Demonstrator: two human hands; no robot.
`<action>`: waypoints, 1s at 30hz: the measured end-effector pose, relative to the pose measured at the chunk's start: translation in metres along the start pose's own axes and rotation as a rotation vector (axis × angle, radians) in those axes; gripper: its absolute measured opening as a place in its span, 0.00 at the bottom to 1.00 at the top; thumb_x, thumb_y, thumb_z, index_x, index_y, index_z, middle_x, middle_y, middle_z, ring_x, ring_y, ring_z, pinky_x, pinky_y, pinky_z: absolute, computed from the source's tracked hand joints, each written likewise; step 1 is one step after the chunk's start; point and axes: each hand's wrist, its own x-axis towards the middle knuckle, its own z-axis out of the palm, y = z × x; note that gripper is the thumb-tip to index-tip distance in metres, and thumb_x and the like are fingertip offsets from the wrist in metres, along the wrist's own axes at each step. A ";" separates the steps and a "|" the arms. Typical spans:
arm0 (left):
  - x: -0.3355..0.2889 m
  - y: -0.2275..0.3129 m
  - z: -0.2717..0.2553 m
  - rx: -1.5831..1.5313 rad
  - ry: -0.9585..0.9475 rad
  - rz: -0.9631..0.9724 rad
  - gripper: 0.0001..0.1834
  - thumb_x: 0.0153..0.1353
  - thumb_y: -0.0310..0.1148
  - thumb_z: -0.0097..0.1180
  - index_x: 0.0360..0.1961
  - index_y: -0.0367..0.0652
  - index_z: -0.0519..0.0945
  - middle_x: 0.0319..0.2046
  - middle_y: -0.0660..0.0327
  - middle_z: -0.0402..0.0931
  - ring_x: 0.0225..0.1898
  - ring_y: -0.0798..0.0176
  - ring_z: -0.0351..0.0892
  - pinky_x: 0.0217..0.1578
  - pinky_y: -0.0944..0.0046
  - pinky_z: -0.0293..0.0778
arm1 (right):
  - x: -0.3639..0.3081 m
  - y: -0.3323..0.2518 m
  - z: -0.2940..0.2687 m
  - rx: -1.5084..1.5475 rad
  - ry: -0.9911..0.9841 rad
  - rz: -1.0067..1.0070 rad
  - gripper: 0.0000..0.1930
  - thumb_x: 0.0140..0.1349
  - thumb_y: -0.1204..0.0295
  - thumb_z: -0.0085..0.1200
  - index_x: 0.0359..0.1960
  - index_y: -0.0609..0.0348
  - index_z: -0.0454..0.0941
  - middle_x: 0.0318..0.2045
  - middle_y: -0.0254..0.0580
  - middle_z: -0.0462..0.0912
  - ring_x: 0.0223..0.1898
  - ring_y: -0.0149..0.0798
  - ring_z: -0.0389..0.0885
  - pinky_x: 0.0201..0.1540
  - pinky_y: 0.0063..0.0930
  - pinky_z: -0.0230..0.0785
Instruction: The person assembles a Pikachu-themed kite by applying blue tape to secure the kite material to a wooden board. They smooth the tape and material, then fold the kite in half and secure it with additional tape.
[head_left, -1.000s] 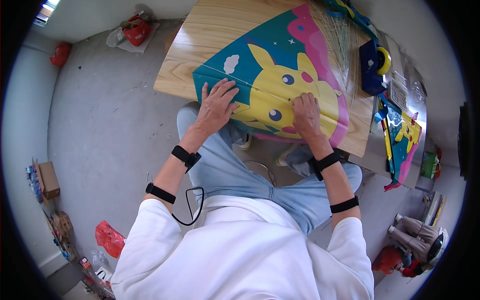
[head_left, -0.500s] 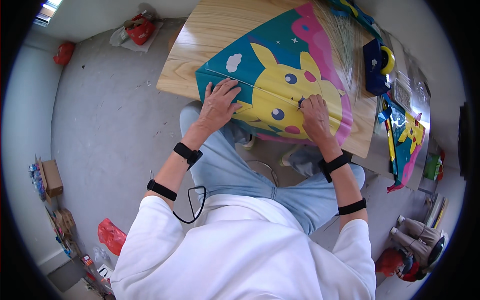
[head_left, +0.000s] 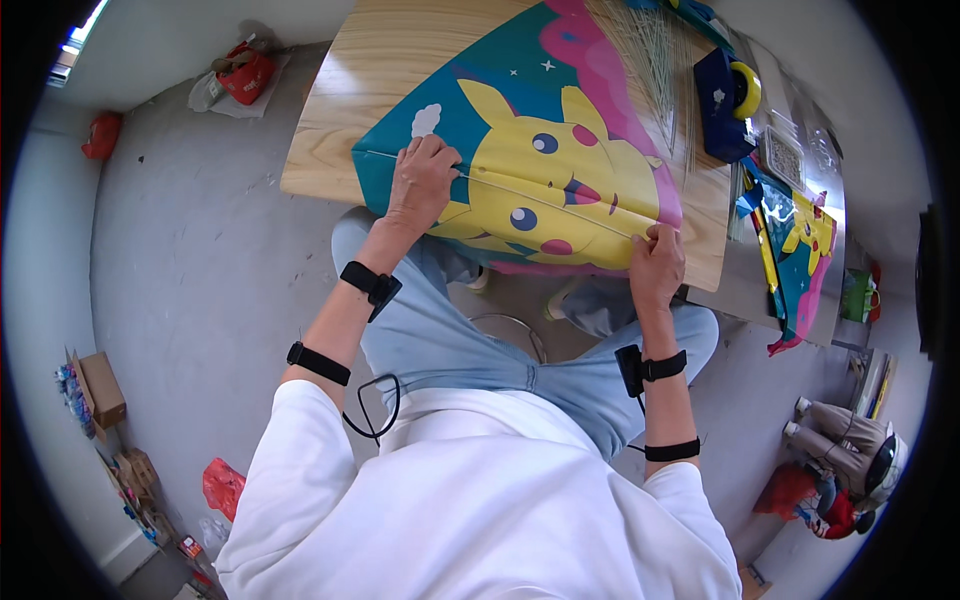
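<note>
A cartoon-printed kite sheet (head_left: 545, 190) in yellow, teal and pink lies over the table's near edge, its near part hanging toward my knees. Across it runs a thin pale rod (head_left: 497, 184), from the left corner to the right edge. My left hand (head_left: 423, 182) is closed on the rod line near the white cloud print, fingertips pressed together. At the right pink border, my right hand (head_left: 657, 265) pinches the rod's right end along with the sheet's edge; the exact grip is partly hidden by the fingers.
On the wooden table (head_left: 330, 130) lie a bundle of thin rods (head_left: 655, 70) and a blue tape dispenser (head_left: 722, 105) with yellow tape. A clear box (head_left: 782, 157) and another kite (head_left: 803, 245) are farther right. A person (head_left: 845, 440) sits at lower right.
My right hand has slid right along the rod line from the face print to the pink border. My left hand has changed from spread fingers to a closed grip. The view has shifted slightly.
</note>
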 end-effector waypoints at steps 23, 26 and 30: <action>-0.002 -0.002 0.008 -0.013 -0.015 0.016 0.03 0.56 0.24 0.58 0.28 0.44 0.77 0.34 0.61 0.72 0.43 0.53 0.73 0.44 0.55 0.68 | 0.006 0.002 0.014 -0.136 -0.081 -0.072 0.07 0.60 0.69 0.59 0.35 0.56 0.75 0.36 0.44 0.81 0.40 0.52 0.81 0.41 0.46 0.73; 0.000 -0.001 0.008 0.016 -0.018 0.017 0.03 0.56 0.24 0.58 0.29 0.44 0.77 0.34 0.61 0.72 0.42 0.53 0.73 0.44 0.56 0.67 | 0.013 0.003 0.014 -0.146 -0.083 -0.095 0.08 0.61 0.68 0.59 0.36 0.55 0.74 0.37 0.44 0.81 0.41 0.52 0.81 0.42 0.46 0.73; 0.001 0.000 0.010 0.034 -0.021 0.013 0.03 0.56 0.24 0.58 0.29 0.44 0.77 0.34 0.61 0.72 0.42 0.53 0.73 0.44 0.56 0.67 | 0.022 0.001 0.014 -0.163 -0.074 -0.121 0.07 0.61 0.69 0.59 0.36 0.55 0.74 0.37 0.44 0.81 0.41 0.53 0.81 0.42 0.46 0.72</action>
